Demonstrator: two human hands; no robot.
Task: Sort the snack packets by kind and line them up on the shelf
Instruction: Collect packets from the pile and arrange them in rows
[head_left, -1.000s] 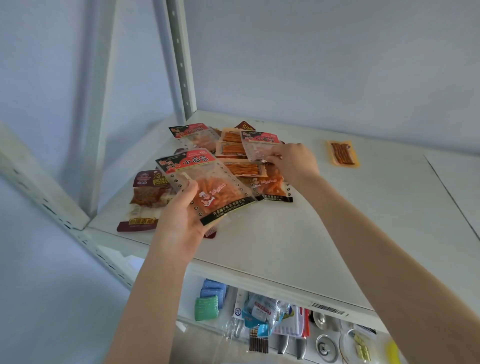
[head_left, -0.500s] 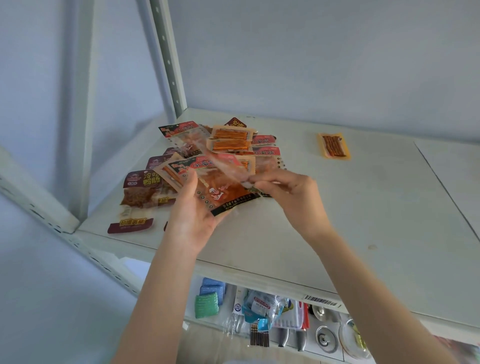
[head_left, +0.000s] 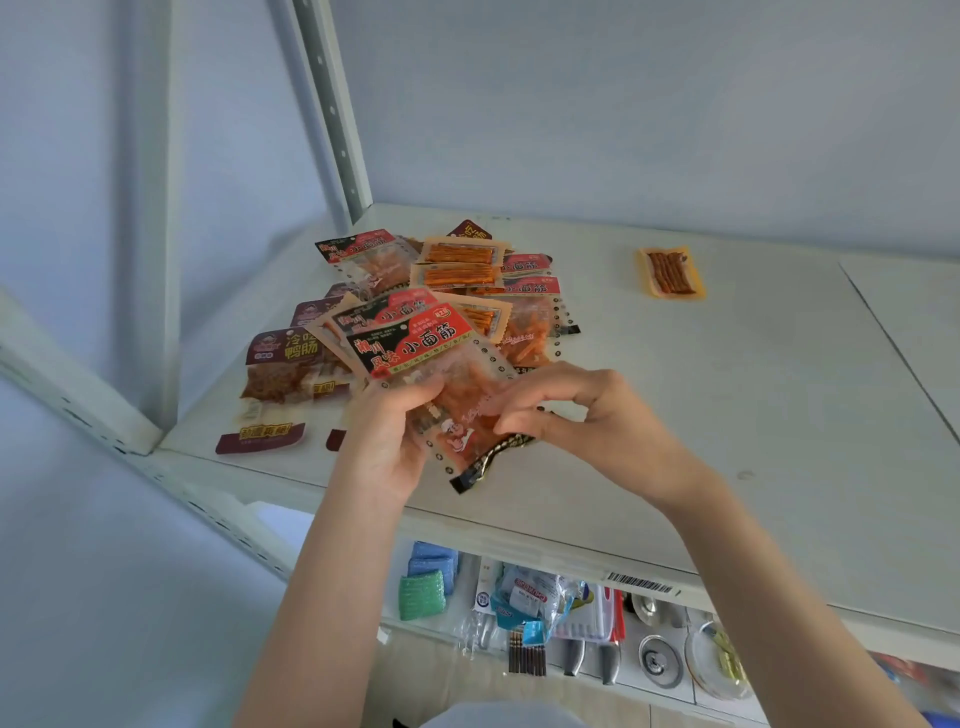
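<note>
My left hand (head_left: 387, 441) grips a stack of red-topped clear snack packets (head_left: 415, 353) from the left, held above the white shelf (head_left: 727, 415). At the stack's lower right edge my right hand (head_left: 576, 410) pinches the front packet. Behind them lies a loose pile of packets: more red-topped ones (head_left: 530, 296), orange stick packets (head_left: 460, 262) and maroon packets (head_left: 283, 379) at the left. One orange stick packet (head_left: 670, 271) lies alone at the back right.
A perforated white upright post (head_left: 332, 109) stands at the shelf's back left corner, another post (head_left: 150, 208) at the front left. A barcode label (head_left: 641, 584) sits on the front edge. Sponges (head_left: 426, 577) and kitchenware lie on a lower level.
My right hand brought a red-topped packet from the pile onto the packet in my left hand. Both hands now hold the stack together, closer to me.
</note>
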